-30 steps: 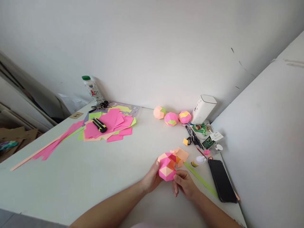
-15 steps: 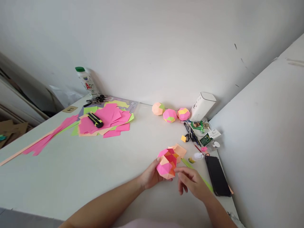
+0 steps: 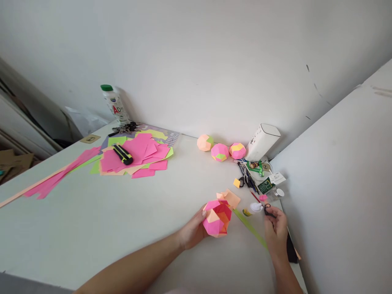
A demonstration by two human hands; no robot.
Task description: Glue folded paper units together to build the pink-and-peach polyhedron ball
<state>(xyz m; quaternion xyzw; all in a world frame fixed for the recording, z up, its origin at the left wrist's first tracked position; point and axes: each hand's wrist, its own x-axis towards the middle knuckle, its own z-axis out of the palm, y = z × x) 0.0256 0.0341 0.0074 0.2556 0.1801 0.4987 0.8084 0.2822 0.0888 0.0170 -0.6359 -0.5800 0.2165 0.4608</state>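
Note:
My left hand (image 3: 194, 228) is closed around a partly built paper ball (image 3: 213, 226) of pink and peach facets. The ball's open side faces up and right and shows a red and orange inside. At the table's right edge, my right hand (image 3: 277, 224) has its fingers closed at a dark looped handle (image 3: 267, 209), which looks like that of small scissors; the rest of it is not clear. A white, spoon-like piece (image 3: 256, 207) lies just left of those fingers. Peach paper pieces (image 3: 232, 199) and a green paper strip (image 3: 251, 228) lie between the hands.
Three finished paper balls (image 3: 219, 152) sit by the wall, beside a white box (image 3: 263, 143). Black-handled scissors (image 3: 241, 181), pens and a glass jar (image 3: 278, 193) crowd the right side. A cutter (image 3: 123, 154) rests on pink sheets (image 3: 139, 151). My right arm partly hides a black phone (image 3: 292, 250).
My right hand has left the ball's side, moved right and closed at the dark looped handle, now covering much of the phone. My left hand still holds the ball, slightly lower in view.

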